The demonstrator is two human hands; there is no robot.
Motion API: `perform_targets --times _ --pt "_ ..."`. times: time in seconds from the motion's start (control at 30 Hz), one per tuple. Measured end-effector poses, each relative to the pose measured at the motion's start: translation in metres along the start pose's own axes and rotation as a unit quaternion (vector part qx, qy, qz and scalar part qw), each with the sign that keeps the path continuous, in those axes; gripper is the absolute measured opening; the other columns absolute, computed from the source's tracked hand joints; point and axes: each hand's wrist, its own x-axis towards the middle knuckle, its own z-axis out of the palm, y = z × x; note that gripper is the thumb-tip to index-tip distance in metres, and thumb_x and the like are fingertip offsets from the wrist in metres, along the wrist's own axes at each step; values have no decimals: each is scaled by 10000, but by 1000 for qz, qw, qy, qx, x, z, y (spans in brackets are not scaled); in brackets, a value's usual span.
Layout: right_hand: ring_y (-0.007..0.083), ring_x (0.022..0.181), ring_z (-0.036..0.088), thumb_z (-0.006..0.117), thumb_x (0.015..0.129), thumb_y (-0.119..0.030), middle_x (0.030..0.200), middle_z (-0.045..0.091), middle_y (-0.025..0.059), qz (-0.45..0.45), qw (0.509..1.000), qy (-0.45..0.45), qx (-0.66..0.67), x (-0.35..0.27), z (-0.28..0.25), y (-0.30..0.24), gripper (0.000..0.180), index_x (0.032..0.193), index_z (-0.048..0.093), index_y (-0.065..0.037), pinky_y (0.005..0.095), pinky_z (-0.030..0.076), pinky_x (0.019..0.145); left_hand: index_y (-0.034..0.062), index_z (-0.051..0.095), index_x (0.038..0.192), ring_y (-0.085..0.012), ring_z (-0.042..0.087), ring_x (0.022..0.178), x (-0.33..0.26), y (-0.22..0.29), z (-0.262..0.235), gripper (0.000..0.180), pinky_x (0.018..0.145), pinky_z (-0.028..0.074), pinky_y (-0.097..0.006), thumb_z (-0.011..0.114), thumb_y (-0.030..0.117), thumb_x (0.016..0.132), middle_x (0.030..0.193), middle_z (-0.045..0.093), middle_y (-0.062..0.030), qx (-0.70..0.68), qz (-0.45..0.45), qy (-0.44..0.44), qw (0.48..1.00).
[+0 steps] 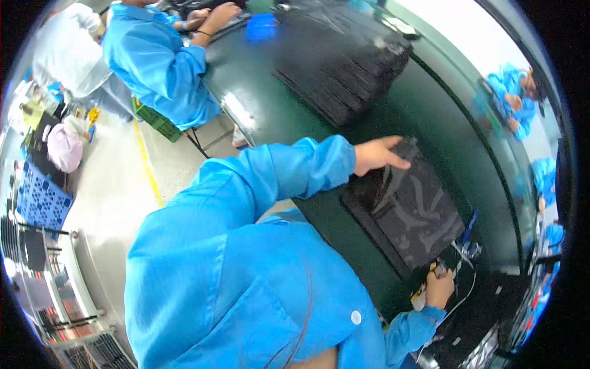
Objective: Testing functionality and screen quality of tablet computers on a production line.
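Observation:
A flat dark rectangular piece in a shiny clear plastic bag (418,206) lies aslant on the green tabletop in front of me. My left hand (376,156) rests at its far end, fingers spread over the plastic. At the near right corner of the bag, my right hand (439,289) is closed round a small yellow-and-dark object (437,269), mostly hidden by the fingers. I cannot make out its kind. Close to that hand runs a thin white cable (472,280), and a blue strip (471,225) lies near the same corner.
A stack of black plastic-wrapped pieces (344,74) stands farther along the green table (246,80). A blue-sleeved co-worker (150,61) sits at its left side. A dark box-like surface (485,320) is at my right. A blue basket (43,195) and wire rack (86,332) are on the left.

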Motion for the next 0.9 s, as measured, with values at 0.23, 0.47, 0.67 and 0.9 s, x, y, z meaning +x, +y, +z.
perform_targets --times 0.23,0.47,0.67,0.9 --pt "283 905 533 547 787 -204 1071 512 187 94 988 41 119 -17 -20 11 422 1116 468 47 342 402 825 58 472 1166 -160 524 968 -26 16 18 440 846 428 -318 645 90 762 1070 562 -81 116 168 -64 977" --pt "166 590 523 423 894 -373 981 577 193 75 730 -149 663 -34 -32 -19 520 1308 350 -67 273 437 509 74 562 1079 -271 554 883 -90 40 57 232 752 455 -349 507 127 861 1009 557 -110 359 563 -324 671" --pt "223 945 512 538 795 -142 1199 457 117 1 793 -85 603 -8 -14 2 610 1337 275 -42 312 400 842 138 515 1153 -258 520 951 -64 41 36 289 776 433 -406 471 126 869 1060 515 -114 468 628 -271 560" --pt "92 663 455 583 786 -87 795 528 29 -35 903 -121 412 -7 0 -15 723 1383 177 -120 203 392 644 81 541 1037 -282 470 1086 -58 18 -19 292 900 376 -425 559 72 745 1064 536 -114 703 389 -248 541"
